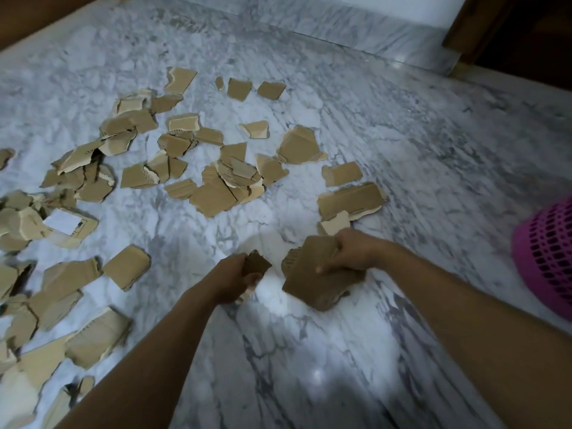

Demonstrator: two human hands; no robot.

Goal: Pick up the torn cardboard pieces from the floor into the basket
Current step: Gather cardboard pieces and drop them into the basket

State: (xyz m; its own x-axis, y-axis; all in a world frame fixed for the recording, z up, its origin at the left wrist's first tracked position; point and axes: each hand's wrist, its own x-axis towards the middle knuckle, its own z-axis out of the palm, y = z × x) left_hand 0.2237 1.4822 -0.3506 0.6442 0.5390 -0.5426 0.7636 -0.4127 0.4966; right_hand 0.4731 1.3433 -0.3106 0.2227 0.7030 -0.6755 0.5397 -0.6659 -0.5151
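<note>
Head view: torn brown cardboard pieces (213,198) lie scattered across the grey-white marble floor (402,134), mostly ahead and to the left. The right grip (353,253) is closed around a stack of brown cardboard scraps (312,283). The left grip (236,278), just beside it, clutches a small dark cardboard scrap (257,263). The pink perforated plastic basket (548,258) stands at the right edge, apart from the pieces.
</note>
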